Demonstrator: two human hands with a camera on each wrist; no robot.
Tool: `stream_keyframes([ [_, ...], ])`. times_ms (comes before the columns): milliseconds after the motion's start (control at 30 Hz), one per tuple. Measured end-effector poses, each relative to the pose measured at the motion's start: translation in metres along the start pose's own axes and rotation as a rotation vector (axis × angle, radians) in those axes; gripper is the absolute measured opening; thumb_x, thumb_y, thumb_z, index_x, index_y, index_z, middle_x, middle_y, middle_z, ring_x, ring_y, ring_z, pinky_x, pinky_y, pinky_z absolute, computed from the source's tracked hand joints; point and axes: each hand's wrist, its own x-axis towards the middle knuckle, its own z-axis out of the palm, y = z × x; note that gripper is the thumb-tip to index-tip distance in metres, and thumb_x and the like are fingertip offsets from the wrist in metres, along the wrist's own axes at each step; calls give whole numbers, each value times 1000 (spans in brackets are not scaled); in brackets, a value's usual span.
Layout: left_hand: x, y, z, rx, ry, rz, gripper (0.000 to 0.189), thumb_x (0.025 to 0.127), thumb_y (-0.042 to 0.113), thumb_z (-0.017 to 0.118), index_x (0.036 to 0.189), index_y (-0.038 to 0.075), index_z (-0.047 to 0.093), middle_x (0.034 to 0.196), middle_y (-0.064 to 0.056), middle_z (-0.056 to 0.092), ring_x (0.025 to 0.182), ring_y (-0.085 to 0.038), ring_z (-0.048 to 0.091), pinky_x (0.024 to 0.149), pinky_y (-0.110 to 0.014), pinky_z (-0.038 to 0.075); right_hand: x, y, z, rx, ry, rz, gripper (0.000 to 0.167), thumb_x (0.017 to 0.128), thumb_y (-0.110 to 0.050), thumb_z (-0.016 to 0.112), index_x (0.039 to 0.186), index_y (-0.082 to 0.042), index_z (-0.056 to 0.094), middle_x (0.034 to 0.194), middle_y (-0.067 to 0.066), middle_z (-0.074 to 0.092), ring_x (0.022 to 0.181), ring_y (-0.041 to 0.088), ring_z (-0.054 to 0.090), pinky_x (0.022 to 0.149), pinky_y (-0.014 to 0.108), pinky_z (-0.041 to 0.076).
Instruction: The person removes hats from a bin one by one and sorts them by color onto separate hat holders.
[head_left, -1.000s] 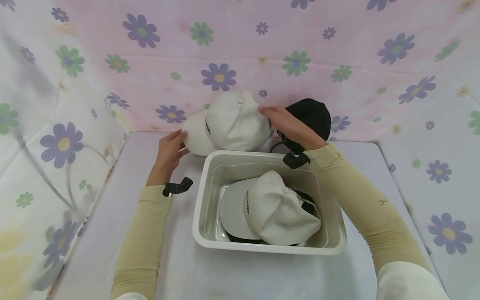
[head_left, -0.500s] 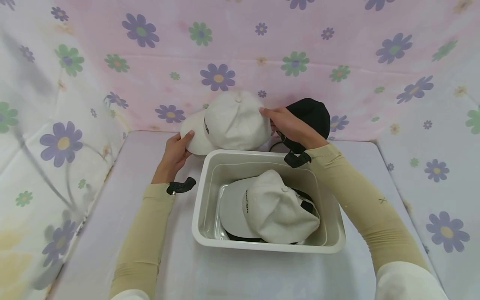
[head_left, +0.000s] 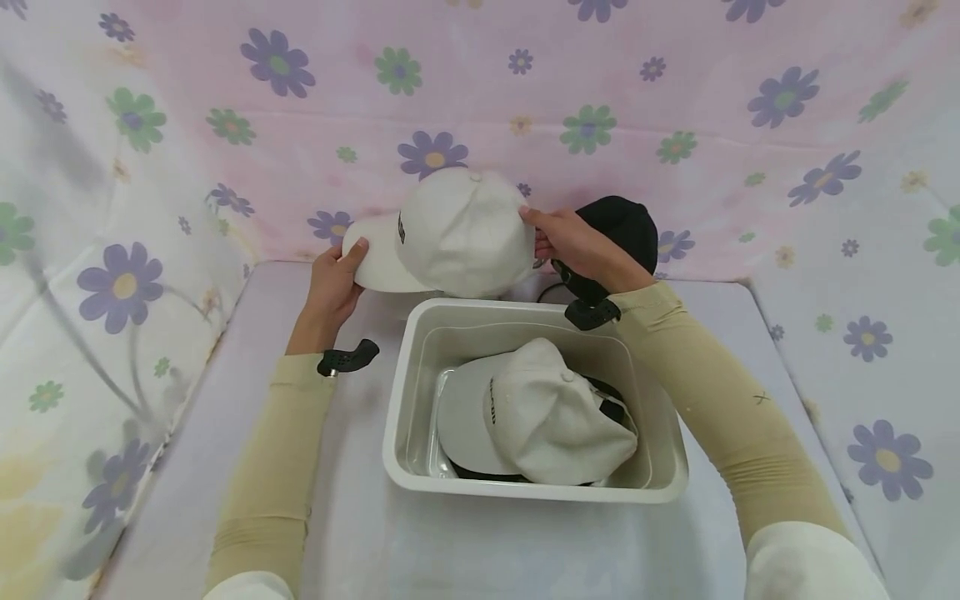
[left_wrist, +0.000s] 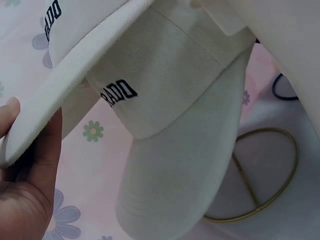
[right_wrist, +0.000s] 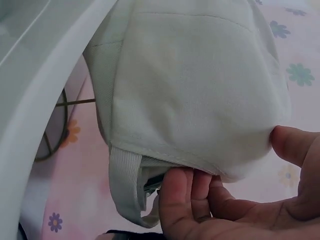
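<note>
The white cap (head_left: 465,237) is between your two hands, just beyond the far side of the plastic box (head_left: 536,490), so the box lies from it toward your body. Its long axis goes from left to right, nearly parallel with the far rim, and its brim points left. Neither hand is nearer, because each one has an end of the cap.

Your left hand (head_left: 332,283) grips the brim: the thumb is on top, the other fingers are under it, and only the brim's thickness separates them. Your right hand (head_left: 588,246) pinches the back edge, the thumb on the crown and the fingertips at the lower border, near the strap (right_wrist: 126,185). I cannot tell if the cap touches anything below.

In the left wrist view, a second white cap (left_wrist: 170,175) hangs below the held brim, its own brim downward, beside a wire ring (left_wrist: 245,180). The black cap (head_left: 622,233) is behind your right hand. Inside the box lies another pale cap (head_left: 555,417), also with its brim to the left.
</note>
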Motion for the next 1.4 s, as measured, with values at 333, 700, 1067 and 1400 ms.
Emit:
stream_keyframes([
  [333,3,15,3,-38,-26,7,62,102,25,61,154,0,39,126,-4,56,112,-13,60,81,-18,57,3,-9,0,88,115,-80,41,106,-38,53,121,1,55,102,7,46,94,20,47,96,34,40],
  [700,14,28,11,71,-20,-57,62,105,30,54,157,2,34,145,-7,47,122,-14,52,109,-27,45,13,-14,3,440,39,-102,47,106,-17,54,147,4,44,129,12,56,114,21,59,92,28,53],
  [1067,19,16,11,4,25,-62,60,106,28,54,157,4,35,145,-7,47,125,-14,52,99,-24,50,22,-14,6,419,78,109,54,100,-19,65,147,-1,46,137,11,55,117,26,59,111,42,45],
  [1400,18,8,9,-24,51,-61,60,104,29,56,156,5,37,148,-8,47,127,-14,52,103,-26,48,19,-9,5,457,114,-29,67,100,-13,66,157,-2,33,161,9,37,142,21,46,117,33,38],
])
